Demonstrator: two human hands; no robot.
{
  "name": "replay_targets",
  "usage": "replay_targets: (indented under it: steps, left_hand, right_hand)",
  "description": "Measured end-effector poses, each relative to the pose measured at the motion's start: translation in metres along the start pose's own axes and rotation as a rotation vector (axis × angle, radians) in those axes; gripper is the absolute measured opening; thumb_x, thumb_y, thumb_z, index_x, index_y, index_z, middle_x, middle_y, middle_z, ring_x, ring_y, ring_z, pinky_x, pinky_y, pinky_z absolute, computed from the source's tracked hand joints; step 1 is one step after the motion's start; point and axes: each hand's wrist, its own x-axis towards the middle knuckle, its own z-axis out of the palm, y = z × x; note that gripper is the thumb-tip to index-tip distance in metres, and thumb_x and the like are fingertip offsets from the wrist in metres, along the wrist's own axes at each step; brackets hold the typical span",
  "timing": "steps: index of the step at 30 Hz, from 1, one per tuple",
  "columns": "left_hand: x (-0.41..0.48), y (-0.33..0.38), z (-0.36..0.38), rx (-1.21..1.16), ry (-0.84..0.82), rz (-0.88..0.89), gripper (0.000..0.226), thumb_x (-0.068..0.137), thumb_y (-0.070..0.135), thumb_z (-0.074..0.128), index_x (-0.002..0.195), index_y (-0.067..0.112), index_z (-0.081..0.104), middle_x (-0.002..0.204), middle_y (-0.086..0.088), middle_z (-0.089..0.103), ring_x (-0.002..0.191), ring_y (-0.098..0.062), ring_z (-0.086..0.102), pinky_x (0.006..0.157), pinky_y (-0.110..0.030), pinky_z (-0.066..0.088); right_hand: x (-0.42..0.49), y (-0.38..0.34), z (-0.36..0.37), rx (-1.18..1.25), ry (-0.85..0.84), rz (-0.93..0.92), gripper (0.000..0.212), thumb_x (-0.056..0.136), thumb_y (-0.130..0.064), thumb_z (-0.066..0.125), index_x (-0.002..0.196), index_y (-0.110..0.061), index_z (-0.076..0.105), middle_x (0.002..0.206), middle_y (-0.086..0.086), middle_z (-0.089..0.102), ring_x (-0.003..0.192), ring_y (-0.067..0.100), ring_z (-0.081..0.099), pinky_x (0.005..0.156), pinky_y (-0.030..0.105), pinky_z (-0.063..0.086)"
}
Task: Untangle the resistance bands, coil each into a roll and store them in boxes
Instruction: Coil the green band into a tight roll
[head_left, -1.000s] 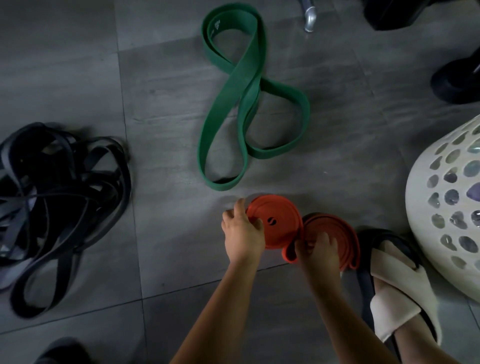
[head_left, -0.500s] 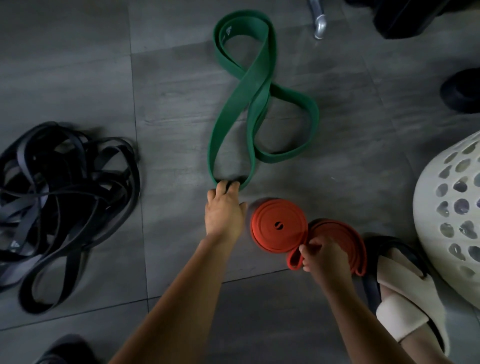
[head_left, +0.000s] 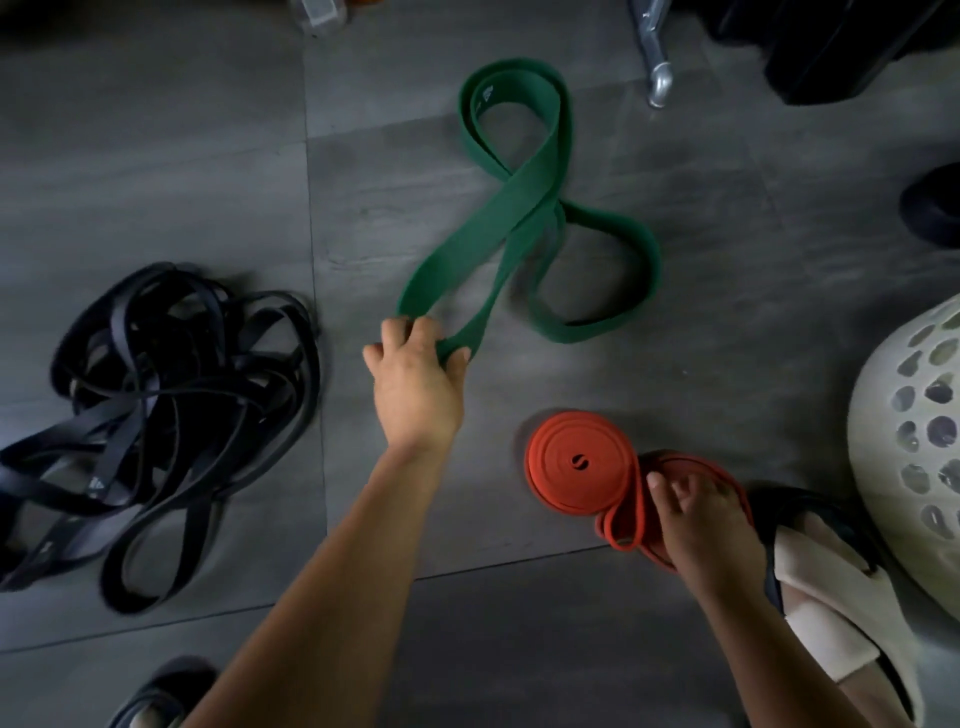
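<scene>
- Looking across the grey tiled floor (head_left: 156, 156), you have bare tile between the tangled heap of black flat rubber bands (head_left: 156, 415) on your left and the wide green rubber resistance band (head_left: 524, 218) ahead. More bare tile lies between the green band and the white perforated plastic basket (head_left: 878, 415) at the right edge.
- The far edge is crowded: a chrome metal foot (head_left: 658, 88) and a dark bulky object (head_left: 831, 52) sit there, well apart from your hands.
- Your left hand (head_left: 415, 384) reaches forward on a straight arm, fingers and thumb curled round the near loop of the green band. The rest of it lies on the tile in a twisted figure-eight, near the black heap but not touching it.
- Your right hand (head_left: 696, 519) sits low, just beside your foot in its cream strapped sandal (head_left: 831, 623). Its bent fingers clasp a loosely wound orange-red rubber band (head_left: 623, 535).
- A tightly coiled orange-red rubber roll (head_left: 576, 462) lies flat on the floor, touching the loose orange-red band — whether the two are one piece is unclear.
- The white basket shows pale shapes through its holes; you cannot make out what they are.
</scene>
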Motion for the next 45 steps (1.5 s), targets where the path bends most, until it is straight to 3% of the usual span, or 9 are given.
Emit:
replay_targets:
  steps: [7,13,18,21,25,29,33,40,45]
  left_hand:
    - [0.009,0.003,-0.129,-0.080,0.194,0.092,0.014,0.085,0.013,0.062,0.097,0.006,0.058,0.136,-0.013,0.029,0.113,-0.033,0.038,0.090,-0.029,0.034]
    - [-0.020,0.019,-0.288,-0.191,0.205,0.152,0.014,0.086,0.014,0.060,0.094,0.017,0.050,0.079,-0.005,0.055,0.070,-0.027,0.052,0.062,-0.028,0.037]
    - [-0.102,0.043,-0.386,-0.325,0.208,0.292,0.036,0.080,0.014,0.066,0.099,0.029,0.039,0.071,-0.002,0.058,0.061,-0.017,0.055,0.054,-0.028,0.043]
    - [-0.146,0.043,-0.414,-0.591,0.239,0.200,0.034,0.080,0.009,0.067,0.095,0.024,0.040,0.066,-0.003,0.059,0.049,-0.008,0.053,0.045,-0.020,0.042]
    - [-0.184,0.026,-0.423,-1.046,0.228,-0.001,0.029,0.081,-0.003,0.061,0.088,0.016,0.040,0.069,-0.006,0.061,0.047,-0.005,0.058,0.041,-0.017,0.044]
    - [-0.196,0.010,-0.413,-1.003,0.135,-0.068,0.026,0.081,0.006,0.066,0.088,0.018,0.044,0.076,-0.008,0.067,0.062,-0.023,0.060,0.051,-0.027,0.050]
    - [-0.187,-0.001,-0.407,-0.959,0.012,-0.111,0.022,0.084,0.024,0.063,0.093,0.005,0.059,0.077,-0.010,0.065,0.064,-0.020,0.057,0.059,-0.030,0.047]
    - [-0.173,0.014,-0.399,-1.654,-0.278,-0.265,0.026,0.069,0.024,0.062,0.080,0.001,0.067,0.066,-0.007,0.060,0.046,-0.009,0.050,0.044,-0.015,0.046]
    - [-0.160,0.018,-0.382,-1.494,-0.149,-0.258,0.028,0.075,0.021,0.064,0.095,0.005,0.053,0.083,-0.013,0.059,0.065,-0.019,0.058,0.062,-0.031,0.052]
  right_hand:
    - [-0.027,-0.071,-0.039,0.315,0.043,-0.247,0.028,0.084,-0.017,0.062,0.106,0.000,0.057,0.110,0.021,0.053,0.092,0.038,0.059,0.084,0.041,0.045]
    - [-0.095,-0.187,-0.119,0.469,-0.053,-0.733,0.048,0.077,-0.016,0.070,0.119,-0.004,0.051,0.118,0.013,0.050,0.107,0.024,0.055,0.093,0.040,0.045]
    - [-0.202,-0.284,-0.209,0.488,-0.233,-1.201,0.095,0.069,-0.031,0.076,0.144,-0.023,0.018,0.151,-0.006,0.019,0.136,0.003,0.015,0.111,0.019,0.012]
    - [-0.260,-0.302,-0.234,0.492,-0.315,-1.326,0.079,0.071,-0.025,0.076,0.135,-0.025,0.030,0.132,-0.005,0.044,0.120,0.007,0.040,0.100,0.022,0.035]
    - [-0.296,-0.281,-0.236,0.498,-0.308,-1.363,0.060,0.076,-0.013,0.067,0.121,-0.031,0.033,0.108,-0.017,0.043,0.100,-0.007,0.046,0.081,0.004,0.037]
    - [-0.305,-0.261,-0.233,0.314,-0.218,-1.445,0.054,0.082,-0.029,0.064,0.130,-0.029,0.039,0.115,-0.014,0.047,0.104,-0.005,0.045,0.090,0.020,0.042]
    - [-0.302,-0.256,-0.233,0.395,-0.204,-1.390,0.048,0.078,-0.044,0.063,0.116,-0.047,0.035,0.108,-0.033,0.041,0.104,-0.025,0.036,0.086,-0.003,0.030]
    - [-0.283,-0.264,-0.236,0.758,-0.511,-1.316,0.056,0.062,-0.055,0.070,0.114,-0.048,0.051,0.119,-0.021,0.056,0.115,-0.004,0.051,0.093,0.007,0.037]
    - [-0.277,-0.263,-0.239,0.723,-0.420,-1.304,0.054,0.066,-0.063,0.063,0.116,-0.047,0.053,0.114,-0.021,0.056,0.112,0.002,0.054,0.092,0.013,0.042]
